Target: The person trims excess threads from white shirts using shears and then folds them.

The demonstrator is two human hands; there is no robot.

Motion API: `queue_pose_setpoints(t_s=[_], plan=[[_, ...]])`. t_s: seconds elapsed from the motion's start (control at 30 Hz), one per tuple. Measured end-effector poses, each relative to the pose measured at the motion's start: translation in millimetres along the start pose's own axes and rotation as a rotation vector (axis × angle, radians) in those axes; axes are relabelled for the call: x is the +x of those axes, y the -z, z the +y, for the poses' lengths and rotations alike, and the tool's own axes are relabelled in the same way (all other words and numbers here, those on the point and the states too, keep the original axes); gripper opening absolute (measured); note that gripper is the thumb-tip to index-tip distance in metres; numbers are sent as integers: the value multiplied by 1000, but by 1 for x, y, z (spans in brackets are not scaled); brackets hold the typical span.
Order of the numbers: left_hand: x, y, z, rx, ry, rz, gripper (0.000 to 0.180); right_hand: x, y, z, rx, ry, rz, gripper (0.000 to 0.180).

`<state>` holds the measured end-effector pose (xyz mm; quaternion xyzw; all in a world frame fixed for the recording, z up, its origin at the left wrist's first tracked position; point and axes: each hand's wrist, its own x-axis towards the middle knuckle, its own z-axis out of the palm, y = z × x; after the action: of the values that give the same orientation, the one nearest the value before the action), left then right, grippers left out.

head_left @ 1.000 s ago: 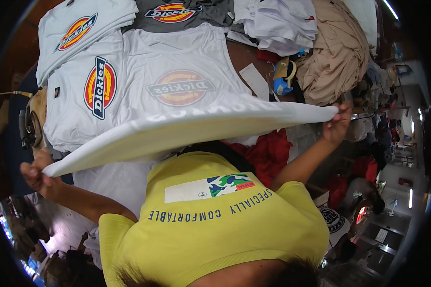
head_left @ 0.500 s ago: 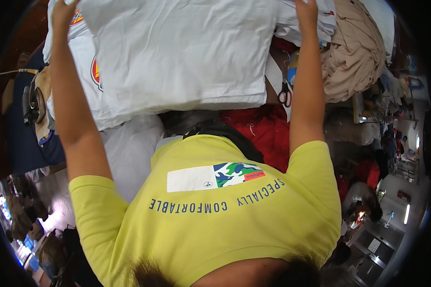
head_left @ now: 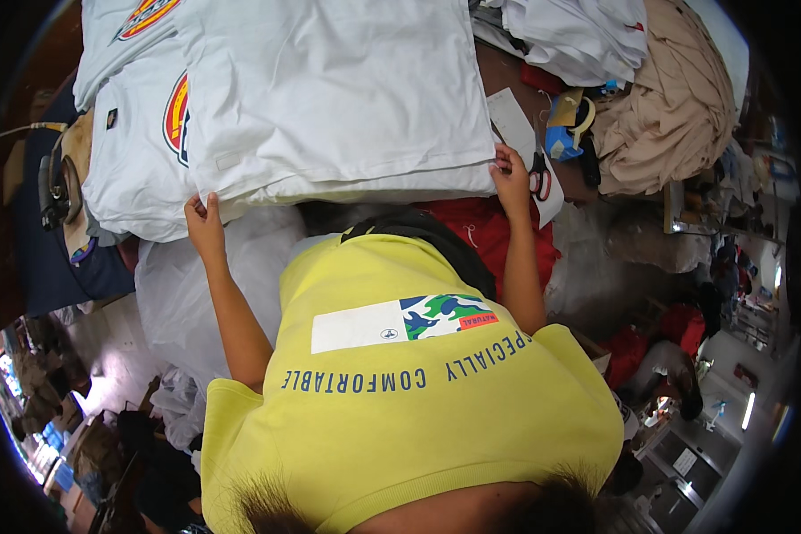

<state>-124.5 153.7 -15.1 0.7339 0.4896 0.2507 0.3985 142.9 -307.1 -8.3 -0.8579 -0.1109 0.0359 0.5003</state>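
A white T-shirt (head_left: 338,98) lies spread flat on a stack of white cloth, its near hem running across just in front of me. My left hand (head_left: 206,220) pinches the hem at its near left corner. At the near right corner my right hand (head_left: 510,176) is closed on the same hem, fingers and thumb together. Left of this shirt, more white shirts (head_left: 133,165) with round red, yellow and black prints lie partly under it. Scissors (head_left: 540,175) with dark and red handles rest on white paper (head_left: 516,120), close to my right hand.
A roll of tape (head_left: 582,120) and a blue-and-yellow packet (head_left: 562,129) sit right of the paper. Beyond are crumpled white garments (head_left: 587,40) and a beige cloth heap (head_left: 672,98). An iron (head_left: 55,189) stands at left. Red cloth (head_left: 525,258) and clear plastic (head_left: 187,285) lie below the table edge.
Both hands have come back from the far side toward me, down to the shirt's near corners. The shirt now lies flatter, and the tape roll and packet show beside it.
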Motion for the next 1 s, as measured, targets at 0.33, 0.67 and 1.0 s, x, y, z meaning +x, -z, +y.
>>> queue_pose_setpoints(t_s=[0.33, 0.67, 1.0], plan=[[73, 50, 52, -510, 53, -82, 18, 1, -14, -32, -151, 97, 142, 26], [118, 23, 74, -670, -23, 207, 40, -14, 6, -47, -308, 126, -116, 19], [-78, -83, 91, -426, 492, -664, 30, -3, 55, -1, -846, -88, 101, 33]])
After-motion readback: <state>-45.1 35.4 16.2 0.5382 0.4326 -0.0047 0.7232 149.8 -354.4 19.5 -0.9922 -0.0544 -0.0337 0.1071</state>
